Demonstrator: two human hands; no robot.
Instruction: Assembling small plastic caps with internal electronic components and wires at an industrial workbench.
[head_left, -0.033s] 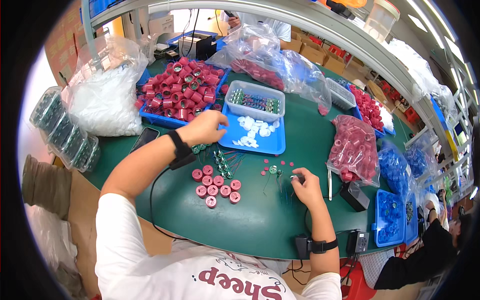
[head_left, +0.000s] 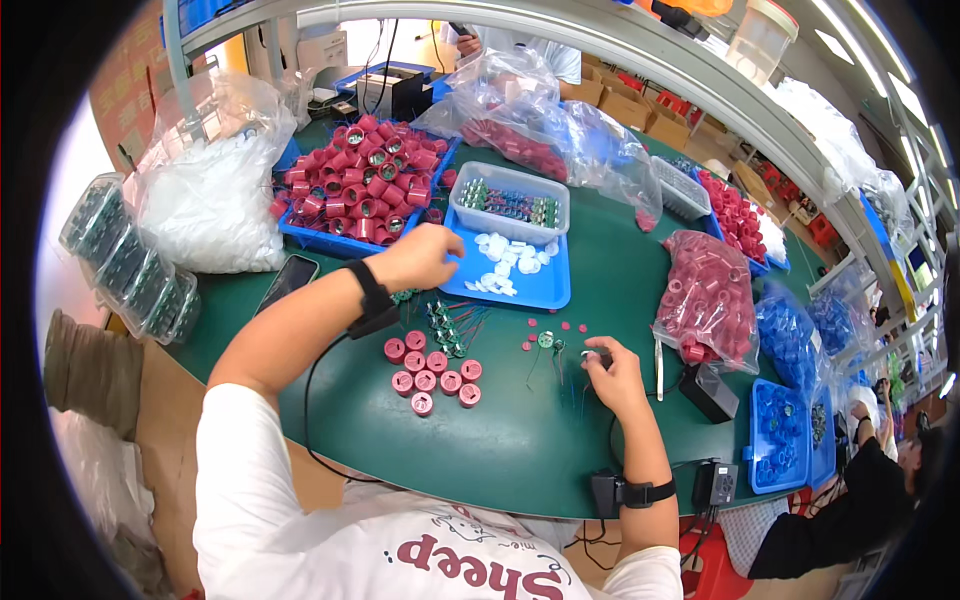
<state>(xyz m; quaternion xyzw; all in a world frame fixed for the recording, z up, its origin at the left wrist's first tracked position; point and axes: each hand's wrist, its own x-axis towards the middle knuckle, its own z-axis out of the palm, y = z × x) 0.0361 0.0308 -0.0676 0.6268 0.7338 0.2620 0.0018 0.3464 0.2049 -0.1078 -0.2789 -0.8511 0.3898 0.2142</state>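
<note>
My left hand (head_left: 420, 260) hovers at the left edge of a blue tray (head_left: 553, 292), its thumb and fingers curved but apart, with nothing visible between them. Loose white plastic pieces (head_left: 500, 280) lie in that tray. On the right, my right hand (head_left: 615, 378) rests low over the table with its fingertips pinched together; a small whitish and dark bit shows there, too small to name. Just left of it are small green circuit boards (head_left: 546, 340) with thin wires, and tiny pink pieces (head_left: 567, 327). Several pink round caps (head_left: 426, 380) stand grouped below my left hand.
A clear bin (head_left: 510, 225) of circuit boards sits on the blue tray. Behind my left hand is a heaped blue crate of pink cups (head_left: 365, 180). Tweezers (head_left: 659, 368), a bag of pink parts (head_left: 708, 295) and a black box (head_left: 710, 393) lie right. Wrist cables trail across the table.
My left hand has moved slightly to the right, further over the blue tray's edge. My right hand stays in place.
</note>
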